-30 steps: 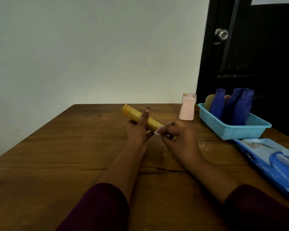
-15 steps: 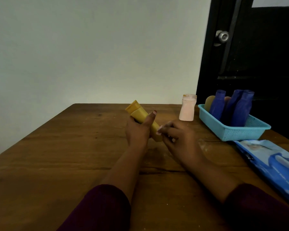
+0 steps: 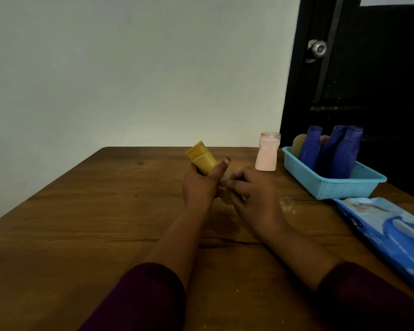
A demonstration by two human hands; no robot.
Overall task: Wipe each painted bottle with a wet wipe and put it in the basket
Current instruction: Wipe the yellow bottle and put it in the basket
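My left hand (image 3: 198,183) grips a yellow bottle (image 3: 201,157) round its middle, cap end tilted up and away to the left. My right hand (image 3: 249,189) has its fingers curled at the bottle's lower end; a small pale bit shows at the fingertips, too little to name. A pink bottle (image 3: 267,152) stands upright on the wooden table (image 3: 81,223). The turquoise basket (image 3: 339,187) at the right holds several blue bottles (image 3: 339,154) leaning together, plus a tan one (image 3: 298,144).
A blue wet-wipe pack (image 3: 392,230) lies flat at the right table edge, just in front of the basket. A black door with a round knob (image 3: 317,50) stands behind the basket. A pale wall runs along the table's far edge.
The yellow bottle has swung from lying low and long toward the left to a steeper tilt, cap raised. My right hand stayed at its lower end, moving slightly closer to my left hand.
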